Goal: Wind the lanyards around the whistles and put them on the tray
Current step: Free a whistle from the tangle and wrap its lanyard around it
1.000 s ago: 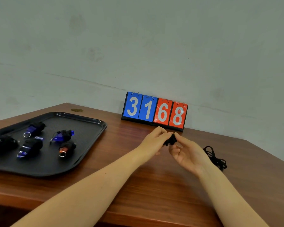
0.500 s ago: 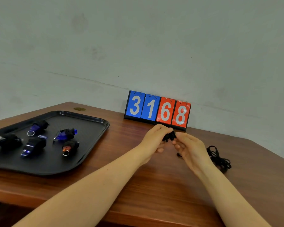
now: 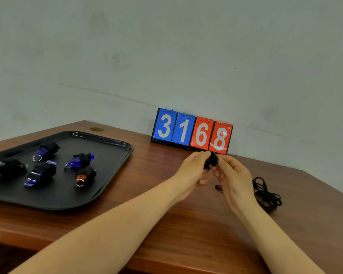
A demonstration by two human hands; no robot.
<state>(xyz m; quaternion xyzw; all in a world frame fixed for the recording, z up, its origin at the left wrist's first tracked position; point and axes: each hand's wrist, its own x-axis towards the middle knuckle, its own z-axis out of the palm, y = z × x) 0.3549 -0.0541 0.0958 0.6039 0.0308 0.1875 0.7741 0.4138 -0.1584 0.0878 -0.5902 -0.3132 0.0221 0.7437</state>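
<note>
Black cord all but hides the small dark whistle point(image 3: 211, 162) pinched between a person's left hand point(image 3: 192, 171) and right hand point(image 3: 233, 179), both sets of fingertips gripping it above the brown wooden table point(image 3: 166, 224), just in front of the blue-and-red flip scoreboard point(image 3: 192, 131). Well to the left of the scoreboard, the black plastic tray point(image 3: 107, 186) already holds five wound whistles point(image 3: 81, 160). To the right of the hands, a loose black lanyard point(image 3: 265, 194) lies in a tangle on the table. Judging by this, the sixth winding looks nearly finished, with at least one more bundle left.
</note>
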